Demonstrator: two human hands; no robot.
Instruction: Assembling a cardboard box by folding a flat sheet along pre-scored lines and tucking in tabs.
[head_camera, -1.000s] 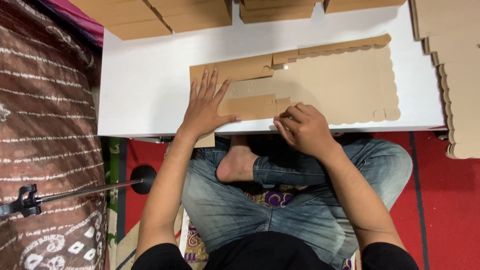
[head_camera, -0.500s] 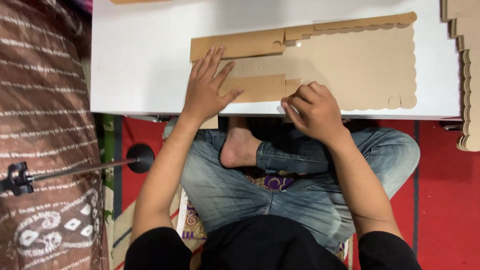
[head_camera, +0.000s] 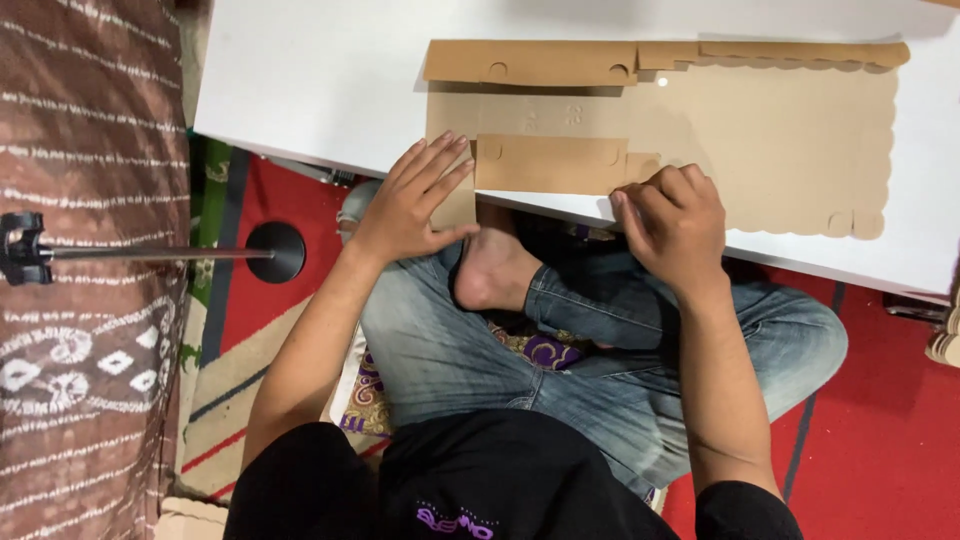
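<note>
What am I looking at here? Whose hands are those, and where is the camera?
The camera sits on a person's head and looks straight down, so you see their own arms, their crossed legs in jeans and one bare foot. They sit on the floor at a low white table. On it lies a flat brown cardboard sheet with wavy edges and folded flaps. The left hand lies flat, fingers spread, on the sheet's left end. The right hand is curled, pressing the sheet's near edge by a folded flap. Neither hand lifts anything. To the left is a patterned brown cloth and a black stand.
</note>
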